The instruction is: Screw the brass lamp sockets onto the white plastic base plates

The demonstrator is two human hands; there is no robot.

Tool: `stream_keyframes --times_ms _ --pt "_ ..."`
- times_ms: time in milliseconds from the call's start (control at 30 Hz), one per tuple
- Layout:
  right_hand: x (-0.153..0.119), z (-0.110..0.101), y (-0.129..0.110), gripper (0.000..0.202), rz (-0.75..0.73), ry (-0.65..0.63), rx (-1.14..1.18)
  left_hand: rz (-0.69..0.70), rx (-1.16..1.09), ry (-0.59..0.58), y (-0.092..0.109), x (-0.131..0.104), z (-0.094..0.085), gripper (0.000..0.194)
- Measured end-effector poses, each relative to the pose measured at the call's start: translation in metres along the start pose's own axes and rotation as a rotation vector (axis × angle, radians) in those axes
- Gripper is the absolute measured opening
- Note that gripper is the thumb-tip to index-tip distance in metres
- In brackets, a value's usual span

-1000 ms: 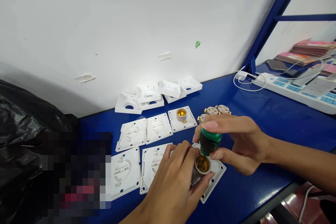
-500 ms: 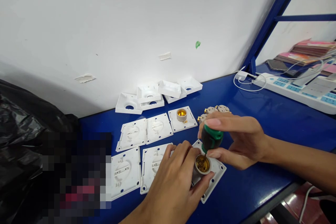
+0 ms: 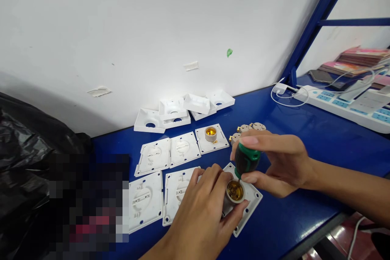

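Note:
My left hand (image 3: 204, 207) grips a round lamp socket (image 3: 235, 191) with a brass-coloured inside, its thumb and fingers around the rim. The socket sits on a white square plate (image 3: 250, 203) on the blue table. In my right hand (image 3: 277, 164) is a short green and black screwdriver (image 3: 247, 160), held between thumb and fingers, its shaft pointing down into the socket. Its tip cannot be made out. Behind, another white plate (image 3: 223, 138) bears a second socket (image 3: 211, 133). Several bare plates (image 3: 184, 149) lie to the left, one partly under my left hand.
White square covers (image 3: 149, 121) are piled by the wall. Several loose round socket parts (image 3: 258, 126) lie behind my right hand. A power strip (image 3: 344, 105) with cables is on the right, a black plastic bag (image 3: 27, 162) on the left, and the blue table (image 3: 304, 138) has a front edge at lower right.
The screwdriver handle and the fingers of my right hand have shifted very slightly. My left hand, the socket and the plate show no clear movement.

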State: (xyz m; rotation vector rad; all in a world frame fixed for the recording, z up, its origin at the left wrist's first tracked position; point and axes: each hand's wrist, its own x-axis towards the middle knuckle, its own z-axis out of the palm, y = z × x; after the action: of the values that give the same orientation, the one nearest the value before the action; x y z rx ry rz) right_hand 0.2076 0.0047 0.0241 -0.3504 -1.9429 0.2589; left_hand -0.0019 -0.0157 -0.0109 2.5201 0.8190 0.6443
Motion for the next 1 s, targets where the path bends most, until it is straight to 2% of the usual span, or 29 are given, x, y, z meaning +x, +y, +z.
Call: stream_keyframes --times_ms 200,467,600,1000 --pt "0.0014 0.0000 0.0008 0.059 -0.039 -0.020 -0.034 -0.014 0.008 0.003 0.0022 0.0011 -0.0017 0.020" --pt "0.0005 -0.0010 -0.0018 0.056 -0.024 0.015 -0.084 -0.025 -0.005 -0.009 0.0029 0.0017 -0.0024 0.020" --pt "0.0008 -0.0034 -0.0027 0.056 -0.012 -0.018 -0.112 -0.024 -0.010 -0.014 0.0035 0.0008 -0.0029 0.020" --pt "0.0017 -0.0027 0.0000 0.057 -0.002 -0.038 -0.043 -0.020 -0.015 -0.010 0.0017 0.0017 -0.0019 0.020"
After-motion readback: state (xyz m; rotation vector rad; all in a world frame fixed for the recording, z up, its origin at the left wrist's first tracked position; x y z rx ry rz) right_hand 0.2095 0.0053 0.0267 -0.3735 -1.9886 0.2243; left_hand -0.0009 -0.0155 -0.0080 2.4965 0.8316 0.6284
